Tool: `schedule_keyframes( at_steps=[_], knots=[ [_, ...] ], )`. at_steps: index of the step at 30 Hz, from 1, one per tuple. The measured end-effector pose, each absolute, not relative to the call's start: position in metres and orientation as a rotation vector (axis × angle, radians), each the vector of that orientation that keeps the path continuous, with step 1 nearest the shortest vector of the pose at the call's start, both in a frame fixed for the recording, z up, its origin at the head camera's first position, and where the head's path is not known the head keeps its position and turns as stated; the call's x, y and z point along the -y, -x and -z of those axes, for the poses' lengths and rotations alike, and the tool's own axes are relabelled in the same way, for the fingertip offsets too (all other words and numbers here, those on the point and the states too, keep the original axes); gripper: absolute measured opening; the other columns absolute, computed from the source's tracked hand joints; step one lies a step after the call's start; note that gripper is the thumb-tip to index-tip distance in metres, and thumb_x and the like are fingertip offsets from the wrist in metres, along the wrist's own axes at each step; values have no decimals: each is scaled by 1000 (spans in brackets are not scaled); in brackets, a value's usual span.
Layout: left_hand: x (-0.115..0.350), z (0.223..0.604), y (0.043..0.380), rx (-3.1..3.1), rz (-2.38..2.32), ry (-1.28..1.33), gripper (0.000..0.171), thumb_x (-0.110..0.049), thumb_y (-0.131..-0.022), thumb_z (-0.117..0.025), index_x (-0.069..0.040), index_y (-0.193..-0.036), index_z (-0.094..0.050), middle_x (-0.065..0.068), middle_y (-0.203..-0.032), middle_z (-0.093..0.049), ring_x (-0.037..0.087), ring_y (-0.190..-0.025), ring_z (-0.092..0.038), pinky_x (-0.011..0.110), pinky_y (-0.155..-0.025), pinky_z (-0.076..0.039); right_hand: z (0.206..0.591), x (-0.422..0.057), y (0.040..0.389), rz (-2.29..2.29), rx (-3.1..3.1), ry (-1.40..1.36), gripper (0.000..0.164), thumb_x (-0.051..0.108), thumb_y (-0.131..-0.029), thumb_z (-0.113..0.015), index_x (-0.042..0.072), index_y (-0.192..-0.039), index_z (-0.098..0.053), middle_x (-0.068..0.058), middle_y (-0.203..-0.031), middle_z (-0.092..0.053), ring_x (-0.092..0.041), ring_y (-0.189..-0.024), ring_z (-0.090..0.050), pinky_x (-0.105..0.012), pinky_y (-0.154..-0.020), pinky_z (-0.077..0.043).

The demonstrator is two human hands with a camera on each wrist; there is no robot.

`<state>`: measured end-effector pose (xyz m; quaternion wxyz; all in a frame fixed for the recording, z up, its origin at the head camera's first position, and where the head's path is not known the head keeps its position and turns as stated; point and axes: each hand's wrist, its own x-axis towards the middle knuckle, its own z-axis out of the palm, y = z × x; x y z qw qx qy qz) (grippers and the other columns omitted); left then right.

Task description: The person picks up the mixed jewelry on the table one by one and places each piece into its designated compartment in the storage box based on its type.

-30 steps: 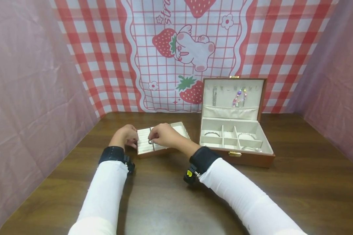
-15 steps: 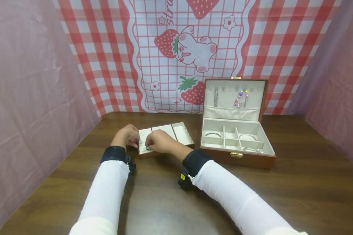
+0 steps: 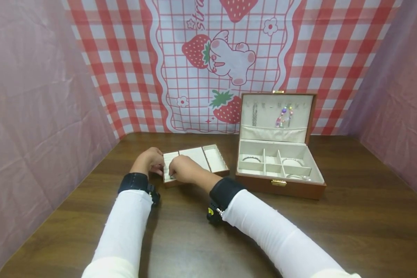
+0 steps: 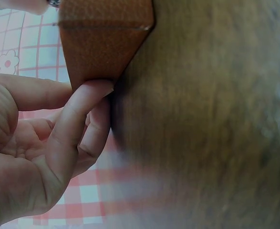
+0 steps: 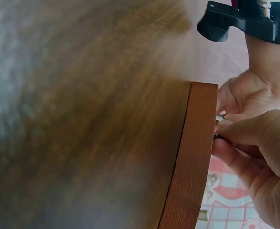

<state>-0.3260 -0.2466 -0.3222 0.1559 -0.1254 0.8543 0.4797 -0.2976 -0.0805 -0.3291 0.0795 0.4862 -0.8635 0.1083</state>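
A shallow brown jewelry tray [image 3: 197,155] with a cream lining lies left of centre on the table; its left section has padded ring rolls. My left hand [image 3: 152,161] grips the tray's left end; in the left wrist view its fingers [image 4: 66,129] are bent against the brown leather-like wall [image 4: 101,52]. Over the ring rolls, near the front edge, my right hand [image 3: 185,169] pinches a small silver ring [image 5: 219,117] between thumb and fingers. Most of the ring is hidden by the fingertips. In the right wrist view the tray's front wall stands close beside that hand.
To the right, an open brown jewelry box [image 3: 281,189] has divided cream compartments holding a few silver bracelets [image 3: 251,158]. On its raised lid hang a colourful beaded bracelet [image 3: 284,116] and a silver chain [image 3: 255,114]. A checked strawberry cloth [image 3: 132,69] hangs behind the table.
My right hand has moved left and towards me with the ring, down to the front of the ring rolls. The left hand keeps its grip on the tray.
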Motion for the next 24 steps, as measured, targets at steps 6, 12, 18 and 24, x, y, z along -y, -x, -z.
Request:
schedule_keyframes(
  at_steps=[6, 12, 18, 24],
  knots=[
    [248, 325, 326, -2441, -1392, 346, 52, 14, -82, -48, 10, -132, -34, 15, -90, -47, 15, -56, -55, 26, -53, -58, 331, 85, 294, -220, 2602, -1404, 22, -3, -77, -67, 13, -62, -65, 9, -58, -52, -11, -59, -45, -25, -60, -46],
    [248, 325, 327, -2425, -1426, 366, 52, 15, -83, -48, 10, -133, -35, 16, -93, -47, 16, -59, -55, 28, -54, -59, 329, 89, 287, -10, 2638, -1395, 23, 9, -81, -72, 15, -66, -55, 6, -66, -53, -12, -67, -52, -30, -67, -51],
    [247, 322, 325, -2418, -1445, 369, 51, 15, -84, -49, 10, -133, -34, 16, -97, -46, 18, -66, -55, 29, -55, -60, 328, 90, 283, 59, 2635, -1385, 14, 15, -83, -72, 12, -75, -61, -1, -80, -66, -18, -82, -64, -33, -77, -54],
    [253, 330, 333, -2410, -1444, 353, 56, 17, -81, -50, 10, -133, -32, 21, -105, -49, 24, -78, -58, 36, -65, -61, 327, 92, 282, 59, 2653, -1401, 20, 25, -87, -71, 11, -77, -61, -1, -81, -65, -19, -83, -64, -33, -77, -55]
  ],
)
